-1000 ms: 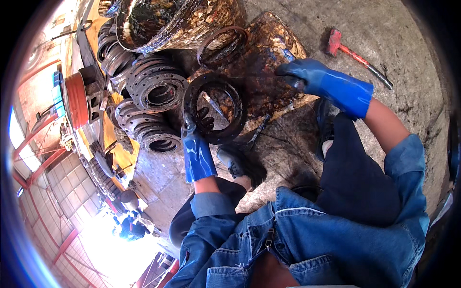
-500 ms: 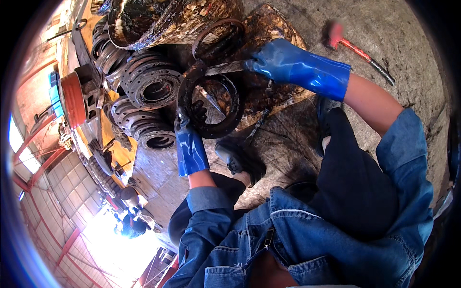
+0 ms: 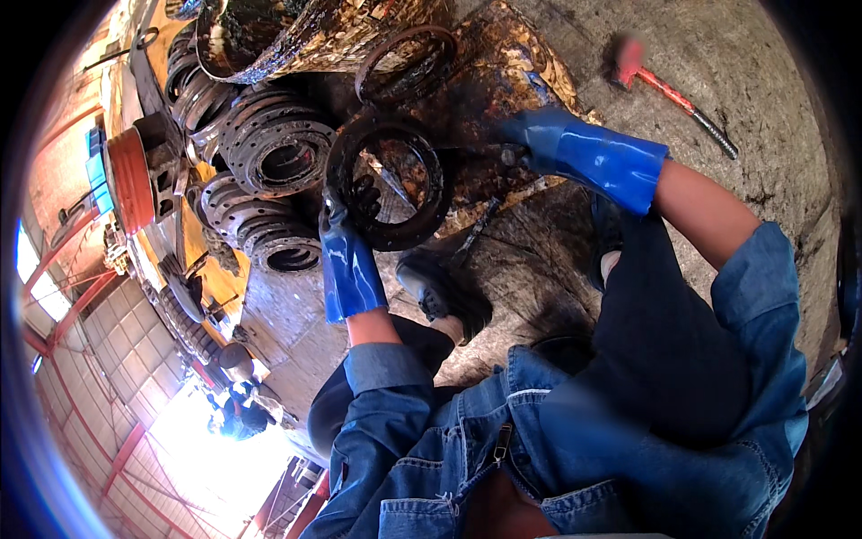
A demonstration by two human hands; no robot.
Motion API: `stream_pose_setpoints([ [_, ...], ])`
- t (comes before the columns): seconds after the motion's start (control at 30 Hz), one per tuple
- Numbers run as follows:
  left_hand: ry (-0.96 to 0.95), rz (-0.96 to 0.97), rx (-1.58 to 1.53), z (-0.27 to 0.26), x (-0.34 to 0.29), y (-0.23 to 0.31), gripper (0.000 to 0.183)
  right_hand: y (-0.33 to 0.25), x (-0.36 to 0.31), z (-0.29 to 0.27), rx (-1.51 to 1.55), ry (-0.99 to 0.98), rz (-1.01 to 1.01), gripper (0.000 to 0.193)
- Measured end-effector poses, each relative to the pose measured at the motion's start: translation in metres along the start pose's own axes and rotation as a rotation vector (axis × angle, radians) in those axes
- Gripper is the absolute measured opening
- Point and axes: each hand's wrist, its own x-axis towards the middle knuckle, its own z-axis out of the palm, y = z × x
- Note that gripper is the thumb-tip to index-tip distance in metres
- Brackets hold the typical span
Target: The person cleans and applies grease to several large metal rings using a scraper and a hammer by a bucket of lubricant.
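Note:
My left hand [image 3: 338, 235], in a blue rubber glove, grips a dark, greasy metal ring [image 3: 438, 180] at its left side. Dark fingertips show through the ring's opening. The ring is held tilted up in front of me, above my shoe. My right hand [image 3: 539, 142], gloved alike, is just right of the ring, closed around a flat, scraper-like blade [image 3: 474, 149] that points left toward the ring's edge. Motion blurs this hand and blade, and whether the blade touches the ring is unclear. Behind them leans a thinner, rusty ring [image 3: 362, 79].
Stacked, bolt-holed flanges [image 3: 241, 148] stand to the left, beside a grimy drum [image 3: 296, 54] at the far left. A stained sheet [image 3: 543, 63] lies beyond my right hand. On the concrete floor at the far right rests a red hammer [image 3: 666, 88]. My shoes [image 3: 431, 286] are close below.
My right hand has moved slightly right and down, drawing the blade back from the ring's upper face. The ring has turned to face me more fully, still in my left hand.

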Motion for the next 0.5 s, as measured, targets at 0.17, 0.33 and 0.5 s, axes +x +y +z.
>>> stream_pose_setpoints([
  [0.17, -0.034, -0.023, 0.034, -0.005, 0.010, -0.001, 0.059, -0.007, -0.005, 0.010, 0.251, -0.043, 0.120, 0.027],
  [0.33, -0.040, -0.016, 0.074, 0.007, 0.008, 0.001, 0.059, -0.011, -0.007, 0.026, 0.371, -0.038, 0.317, 0.027],
  [0.5, -0.053, 0.018, 0.093, 0.012, -0.001, 0.003, 0.058, -0.043, -0.028, 0.007, 0.817, -0.082, 0.479, 0.032],
])
